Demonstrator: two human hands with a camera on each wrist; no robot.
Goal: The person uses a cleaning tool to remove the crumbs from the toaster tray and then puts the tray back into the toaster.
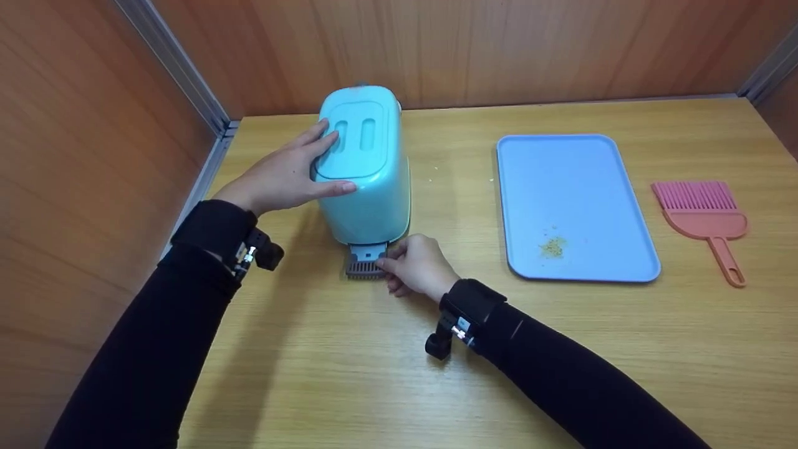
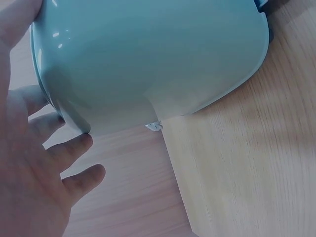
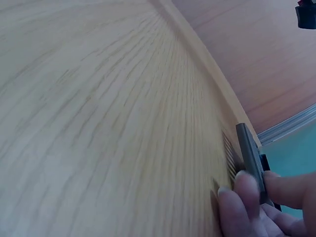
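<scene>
Holding a light turquoise plastic toaster [image 1: 368, 168] while pinching the dark grey ridged crumb tray [image 1: 366, 262] at its base.

The toaster stands near the far left corner of the light wooden table [image 1: 374, 374], and the crumb tray sticks out partly from its near end, flat on the table. The left hand [image 1: 283, 178] rests on the toaster with straight fingers on the top and the thumb along the near side. The right hand [image 1: 418, 265] has its fingers curled and pinches the right end of the crumb tray. A pale blue rectangular plastic tray [image 1: 573, 187] with a few crumbs [image 1: 552, 247] lies to the right, well apart from the toaster. A pink plastic hand brush [image 1: 704, 215] lies near the right edge.
</scene>
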